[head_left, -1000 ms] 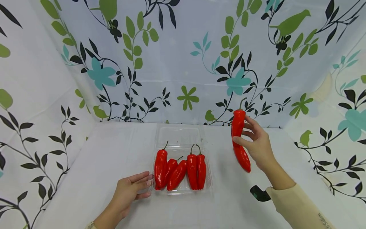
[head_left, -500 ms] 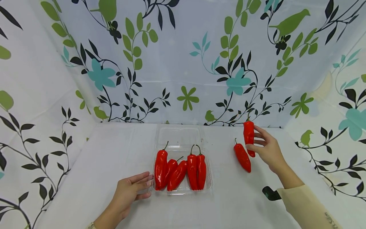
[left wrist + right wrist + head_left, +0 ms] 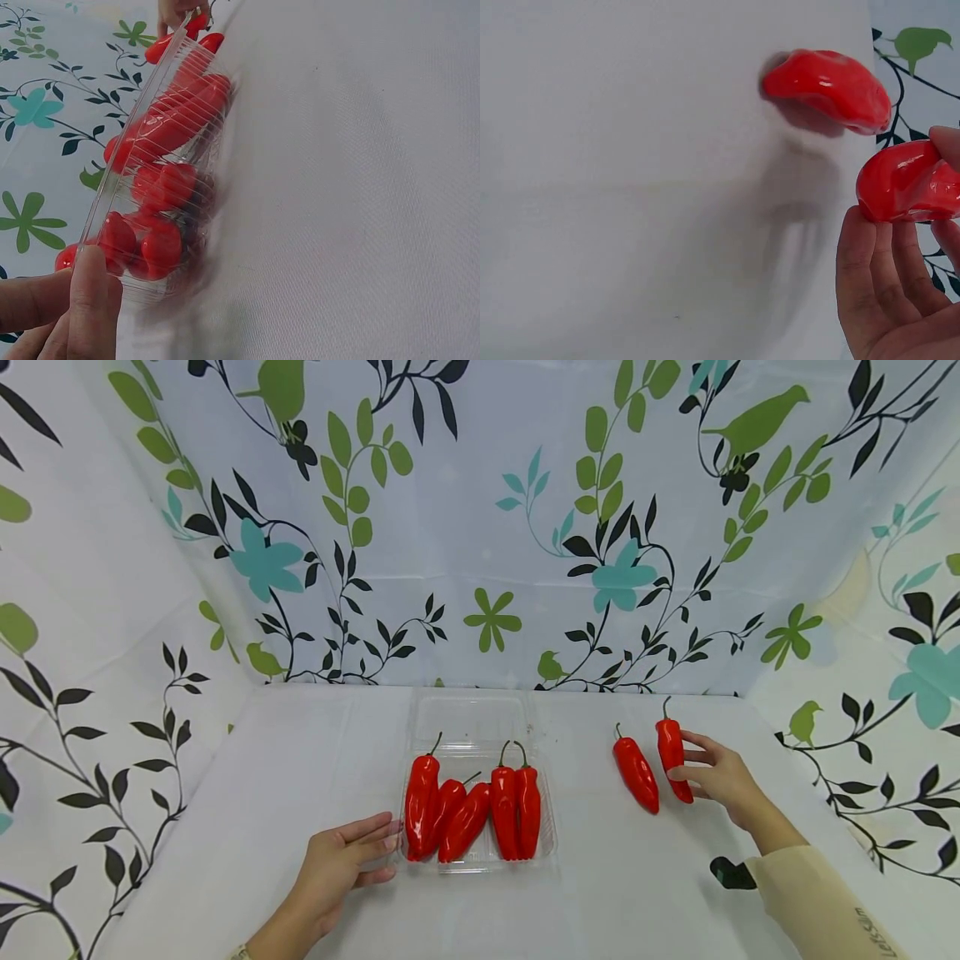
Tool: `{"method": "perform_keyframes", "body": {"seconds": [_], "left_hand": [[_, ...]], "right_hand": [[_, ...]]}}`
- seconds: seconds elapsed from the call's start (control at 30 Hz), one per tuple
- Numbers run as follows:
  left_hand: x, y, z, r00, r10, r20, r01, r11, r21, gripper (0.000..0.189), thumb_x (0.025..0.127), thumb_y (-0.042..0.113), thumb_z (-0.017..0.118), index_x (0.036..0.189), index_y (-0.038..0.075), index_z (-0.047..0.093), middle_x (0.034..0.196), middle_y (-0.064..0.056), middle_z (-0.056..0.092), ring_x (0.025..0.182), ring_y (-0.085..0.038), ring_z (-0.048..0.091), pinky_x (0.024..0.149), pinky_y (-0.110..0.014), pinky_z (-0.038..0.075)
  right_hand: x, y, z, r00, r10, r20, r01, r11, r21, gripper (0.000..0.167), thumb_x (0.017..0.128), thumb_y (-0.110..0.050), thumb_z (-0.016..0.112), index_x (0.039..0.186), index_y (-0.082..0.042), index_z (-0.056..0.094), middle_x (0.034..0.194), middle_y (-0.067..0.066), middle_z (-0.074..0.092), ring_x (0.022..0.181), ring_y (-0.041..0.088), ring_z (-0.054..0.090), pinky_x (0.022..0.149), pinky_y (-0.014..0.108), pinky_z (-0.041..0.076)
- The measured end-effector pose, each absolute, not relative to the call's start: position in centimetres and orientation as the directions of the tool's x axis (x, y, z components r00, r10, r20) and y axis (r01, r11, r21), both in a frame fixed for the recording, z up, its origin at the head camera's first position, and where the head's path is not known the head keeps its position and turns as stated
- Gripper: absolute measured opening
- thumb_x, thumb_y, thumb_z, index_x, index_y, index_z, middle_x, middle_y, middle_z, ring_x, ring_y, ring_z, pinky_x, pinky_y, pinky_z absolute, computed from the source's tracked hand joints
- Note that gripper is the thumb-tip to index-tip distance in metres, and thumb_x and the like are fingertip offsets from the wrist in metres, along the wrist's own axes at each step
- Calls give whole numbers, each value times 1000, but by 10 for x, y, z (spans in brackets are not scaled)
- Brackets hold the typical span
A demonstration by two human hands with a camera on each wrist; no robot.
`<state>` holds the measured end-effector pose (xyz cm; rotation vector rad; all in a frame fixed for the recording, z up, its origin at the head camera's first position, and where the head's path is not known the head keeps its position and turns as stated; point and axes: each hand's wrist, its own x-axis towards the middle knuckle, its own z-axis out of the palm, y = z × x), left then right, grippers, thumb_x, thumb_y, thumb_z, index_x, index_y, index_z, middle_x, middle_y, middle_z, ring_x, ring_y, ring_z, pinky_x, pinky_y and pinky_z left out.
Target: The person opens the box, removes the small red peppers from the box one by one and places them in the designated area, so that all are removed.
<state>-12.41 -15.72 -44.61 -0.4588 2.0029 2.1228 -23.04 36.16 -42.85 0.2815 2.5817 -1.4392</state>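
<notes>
My right hand (image 3: pixel 723 781) pinches a red chili pepper (image 3: pixel 673 760) between thumb and fingers, holding it stem up and slightly tilted over the right side of the table. Just left of it lies another red pepper (image 3: pixel 635 774), its stem pointing away. The right wrist view shows the held pepper (image 3: pixel 907 184) close above my fingers. My left hand (image 3: pixel 337 864) rests against the left side of a clear plastic container (image 3: pixel 480 865), fingers mostly straight. Several red peppers (image 3: pixel 465 821) lie in that container. In the left wrist view, my fingertips meet the container's rim (image 3: pixel 112 180).
Behind the container's filled half its clear lid (image 3: pixel 468 714) lies folded back. A white table (image 3: pixel 300 760) spreads around everything. At the back rises a patterned curtain (image 3: pixel 465 543) with leaves and birds. A dark wrist-camera piece (image 3: pixel 732 873) sits by the right sleeve (image 3: pixel 817 893).
The right hand has moved right and lower with one pepper. The other pepper, overlapped by the held one earlier, now shows apart on the table. The left hand has stayed put.
</notes>
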Motion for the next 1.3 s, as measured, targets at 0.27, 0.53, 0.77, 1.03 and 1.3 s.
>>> {"method": "perform_keyframes", "body": {"seconds": [0.27,0.53,0.77,1.03,1.3], "left_hand": [[-124,-157,-445,-933,-76,-351,-346,-69,936,43,90,3,74,130,-7,63,122,-19,70,106,-32,70,75,-40,63],[-124,-159,-447,-935,-75,-347,-342,-67,937,46,90,5,75,132,-8,61,124,-19,69,105,-31,70,75,-42,63],[-124,-158,-446,-930,-80,-357,-353,-68,933,45,90,5,75,131,-7,62,122,-18,70,103,-29,71,75,-41,63],[-124,-157,-446,-934,-71,-349,-345,-69,936,44,90,5,75,131,-7,63,121,-18,70,103,-30,71,75,-41,63],[-123,-158,-447,-934,-73,-350,-345,-73,936,43,90,4,74,130,-8,63,121,-18,70,103,-31,71,74,-41,63]], "right_hand": [[-233,375,-447,-958,67,-278,270,541,-797,91,91,-22,76,161,-6,20,150,35,33,134,53,36,85,46,61],[-241,373,-451,-962,62,-267,241,654,-717,91,87,-20,79,158,-2,25,144,35,38,128,52,41,80,45,62],[-245,368,-450,-960,77,-268,239,724,-647,89,85,-22,79,156,1,29,138,36,43,121,51,47,79,46,62],[-246,364,-444,-957,83,-277,237,771,-591,91,83,-21,80,155,2,29,137,37,44,121,52,47,79,49,62],[-248,360,-442,-959,78,-271,218,818,-533,89,83,-22,79,153,5,31,133,37,47,118,53,49,79,50,62]]}}
